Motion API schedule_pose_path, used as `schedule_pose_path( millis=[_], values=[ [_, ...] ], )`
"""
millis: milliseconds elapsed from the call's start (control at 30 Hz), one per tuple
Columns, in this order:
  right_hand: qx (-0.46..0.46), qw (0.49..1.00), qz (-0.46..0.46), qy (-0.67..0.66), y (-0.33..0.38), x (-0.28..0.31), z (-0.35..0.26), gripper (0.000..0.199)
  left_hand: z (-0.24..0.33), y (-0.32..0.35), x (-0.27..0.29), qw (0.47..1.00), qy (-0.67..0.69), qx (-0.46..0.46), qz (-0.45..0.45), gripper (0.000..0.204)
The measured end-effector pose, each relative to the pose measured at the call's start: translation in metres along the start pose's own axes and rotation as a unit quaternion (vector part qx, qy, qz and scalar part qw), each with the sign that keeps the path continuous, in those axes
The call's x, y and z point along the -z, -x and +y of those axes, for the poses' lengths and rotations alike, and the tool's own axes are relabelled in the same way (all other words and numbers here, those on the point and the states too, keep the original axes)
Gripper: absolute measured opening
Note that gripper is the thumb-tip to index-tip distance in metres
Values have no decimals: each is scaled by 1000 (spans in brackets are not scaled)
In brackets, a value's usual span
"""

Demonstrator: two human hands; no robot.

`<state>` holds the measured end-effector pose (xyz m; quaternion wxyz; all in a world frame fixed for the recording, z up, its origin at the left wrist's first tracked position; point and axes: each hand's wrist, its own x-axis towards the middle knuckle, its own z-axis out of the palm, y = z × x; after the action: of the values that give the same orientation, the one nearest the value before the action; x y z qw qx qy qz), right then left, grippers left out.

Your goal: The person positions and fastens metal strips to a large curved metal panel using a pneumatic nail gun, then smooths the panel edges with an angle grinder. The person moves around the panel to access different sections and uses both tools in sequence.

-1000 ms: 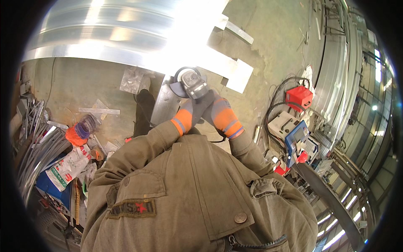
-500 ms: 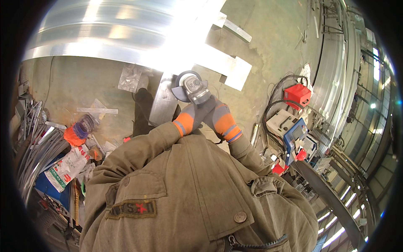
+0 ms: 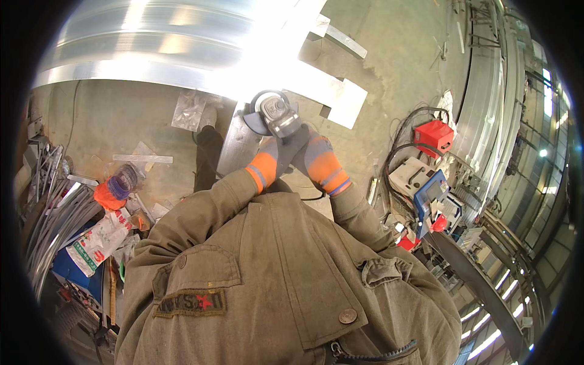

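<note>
Both my hands wear orange and grey knit gloves. They are closed around the body of an angle grinder [image 3: 278, 115], whose round disc and guard point away from me. My left hand [image 3: 267, 159] wraps the grinder from the left, and my right hand [image 3: 319, 163] grips it from the right. The fingers of the two hands overlap, so part of the handle is hidden. Just past the disc lies the bright edge of a large shiny metal panel [image 3: 164, 70]. A flat metal bar [image 3: 234, 143] runs below and left of the grinder.
At left lie metal strips [image 3: 52, 225], a white printed sack [image 3: 100, 243] and an orange and purple bundle [image 3: 115, 185]. To the right stand a red box [image 3: 433, 137], a cream and blue machine [image 3: 413, 179] and dark cables [image 3: 389, 152]. Long metal profiles [image 3: 486, 103] line the right side.
The grinder and both hands have moved slightly away from me and a little left, closer to the bright panel edge. The grip looks the same.
</note>
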<state>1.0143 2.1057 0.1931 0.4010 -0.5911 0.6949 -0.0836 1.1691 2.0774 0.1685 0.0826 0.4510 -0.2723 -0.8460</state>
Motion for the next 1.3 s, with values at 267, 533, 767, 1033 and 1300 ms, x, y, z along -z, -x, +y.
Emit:
schedule_pose_path(
  millis=[267, 533, 767, 1033, 1300],
  values=[
    [-28, 997, -33, 71, -2, -6, 0, 36, -3, 4, 2, 1000, -19, -12, 16, 82],
    [1, 995, -77, 68, -15, -4, 1, 37, -2, 5, 8, 999, 13, -22, 47, 76],
    [1, 998, -33, 57, -16, -8, 2, 36, 3, 3, 4, 998, 42, -18, 39, 76],
    [-36, 999, -21, 15, 23, 1, 21, 38, -17, 1, -21, 1000, -19, -15, -4, 83],
    [-16, 1000, -16, 18, 38, -1, 38, 38, -33, -2, -33, 983, -146, -113, -5, 79]
  ],
)
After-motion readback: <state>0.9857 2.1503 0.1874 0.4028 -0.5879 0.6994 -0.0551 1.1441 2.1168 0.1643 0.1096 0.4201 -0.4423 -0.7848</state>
